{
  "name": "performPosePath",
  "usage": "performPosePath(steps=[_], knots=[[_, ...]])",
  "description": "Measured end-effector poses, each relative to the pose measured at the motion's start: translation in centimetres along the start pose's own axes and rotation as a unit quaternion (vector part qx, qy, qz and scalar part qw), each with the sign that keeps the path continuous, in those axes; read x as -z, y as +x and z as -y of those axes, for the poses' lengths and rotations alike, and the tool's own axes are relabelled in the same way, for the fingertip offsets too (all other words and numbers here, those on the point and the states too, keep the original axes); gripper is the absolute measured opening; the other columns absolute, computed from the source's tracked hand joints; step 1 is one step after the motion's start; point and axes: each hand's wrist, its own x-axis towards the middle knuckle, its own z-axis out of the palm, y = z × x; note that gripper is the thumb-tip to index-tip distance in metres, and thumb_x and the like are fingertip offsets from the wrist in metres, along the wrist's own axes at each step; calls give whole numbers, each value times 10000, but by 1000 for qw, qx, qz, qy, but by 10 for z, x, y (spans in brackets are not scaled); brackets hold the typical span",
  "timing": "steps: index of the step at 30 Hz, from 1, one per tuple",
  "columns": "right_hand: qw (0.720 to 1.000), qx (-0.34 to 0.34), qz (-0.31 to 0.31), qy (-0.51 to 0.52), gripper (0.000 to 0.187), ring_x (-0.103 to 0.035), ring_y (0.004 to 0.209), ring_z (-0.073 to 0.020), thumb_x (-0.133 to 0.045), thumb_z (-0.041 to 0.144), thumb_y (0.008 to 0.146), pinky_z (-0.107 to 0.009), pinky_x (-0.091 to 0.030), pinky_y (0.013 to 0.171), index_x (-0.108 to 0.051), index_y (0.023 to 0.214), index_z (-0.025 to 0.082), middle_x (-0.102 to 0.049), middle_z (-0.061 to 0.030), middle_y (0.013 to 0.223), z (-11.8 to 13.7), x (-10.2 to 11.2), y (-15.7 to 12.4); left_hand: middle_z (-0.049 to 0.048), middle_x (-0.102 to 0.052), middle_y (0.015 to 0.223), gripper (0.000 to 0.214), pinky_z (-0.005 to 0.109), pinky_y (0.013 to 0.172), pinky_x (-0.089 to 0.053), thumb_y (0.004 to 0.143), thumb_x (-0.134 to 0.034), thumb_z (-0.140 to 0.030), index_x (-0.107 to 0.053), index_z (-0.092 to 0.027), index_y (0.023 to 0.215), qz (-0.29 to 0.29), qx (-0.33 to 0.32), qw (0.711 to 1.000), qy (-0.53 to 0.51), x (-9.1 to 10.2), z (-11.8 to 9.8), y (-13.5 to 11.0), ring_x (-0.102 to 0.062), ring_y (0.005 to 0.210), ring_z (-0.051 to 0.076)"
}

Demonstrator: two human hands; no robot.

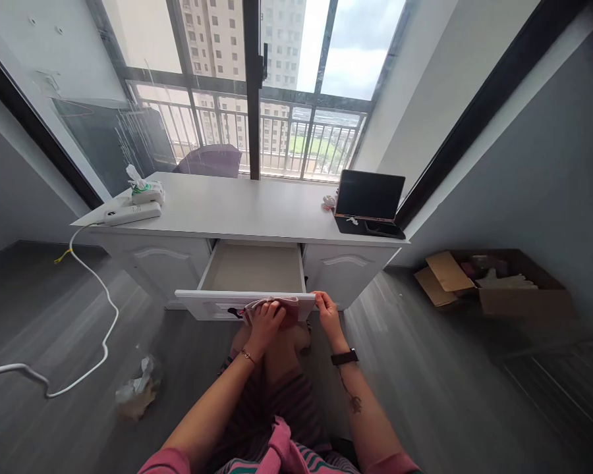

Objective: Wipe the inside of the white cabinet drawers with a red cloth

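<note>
A white drawer [250, 263] is pulled out from the white cabinet, and its inside shows bare. My left hand [267, 322] presses a folded pink and white cloth [290, 315] against the outer face of the drawer front, fingers curled over the cloth. Around the right end of the drawer front [197, 304] closes my right hand [327, 311], thumb near the top edge. A small black and red item [235, 312] shows left of the cloth; I cannot make out what it is.
On the white cabinet top [227, 204] are a tissue pack [148, 192], a power strip [132, 214] and a tablet [370, 195] on a stand. Its white cable [109, 309] trails across the floor. A plastic bag [139, 385] lies left; an open cardboard box [524, 301] sits right.
</note>
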Motion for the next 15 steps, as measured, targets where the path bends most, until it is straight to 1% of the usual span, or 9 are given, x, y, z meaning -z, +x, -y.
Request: performPosePath(steps=[3, 5, 8, 10, 12, 14, 15], knots=[[1000, 0, -1, 1, 445, -550, 799, -181, -441, 604, 861, -273, -428, 734, -618, 874, 196, -626, -24, 836, 2, -1, -1, 127, -597, 1090, 177, 429, 867, -411, 823, -599, -186, -648, -213, 990, -40, 65, 997, 19, 13, 27, -13, -511, 968, 267], [1000, 2, -1, -5, 440, -546, 799, -181, -438, 601, 865, -273, -428, 738, -615, 869, 198, -622, -24, 829, 3, -1, -1, 130, -587, 1070, 137, 432, 849, -412, 828, -576, -233, -647, -208, 943, -67, 113, 991, 39, 23, 49, -23, -506, 949, 270], [1000, 4, -8, -12, 435, -541, 796, -180, -434, 593, 867, -276, -425, 739, -613, 869, 197, -621, -28, 831, 4, -2, -2, 141, -568, 1035, 127, 429, 817, -411, 830, -518, -225, -634, -189, 867, -92, 191, 975, 59, 40, 86, -39, -497, 930, 278], [1000, 3, -11, -10, 431, -537, 788, -178, -435, 590, 866, -278, -424, 735, -611, 868, 196, -617, -28, 827, 4, -2, -3, 146, -556, 1018, 117, 434, 823, -407, 800, -516, -206, -618, -179, 848, -102, 249, 961, 60, 51, 110, -49, -492, 939, 288], [1000, 4, -14, -9, 430, -537, 792, -178, -433, 590, 865, -279, -426, 736, -608, 870, 198, -616, -30, 832, 3, -3, -3, 139, -547, 1014, 141, 445, 851, -400, 747, -524, -183, -600, -178, 866, -114, 305, 945, 42, 61, 131, -61, -490, 968, 296], [1000, 4, -20, -8, 433, -540, 802, -180, -425, 592, 867, -281, -430, 742, -607, 871, 199, -617, -33, 841, 2, -4, -3, 114, -545, 990, 173, 440, 873, -401, 676, -534, -168, -569, -186, 845, -134, 369, 920, -24, 68, 147, -73, -496, 985, 288], [1000, 2, -25, -7, 437, -542, 807, -180, -419, 594, 869, -282, -431, 746, -606, 872, 199, -618, -34, 846, 1, -5, -3, 94, -549, 942, 166, 428, 854, -415, 648, -537, -178, -546, -192, 813, -141, 400, 904, -61, 71, 153, -79, -510, 952, 276]])
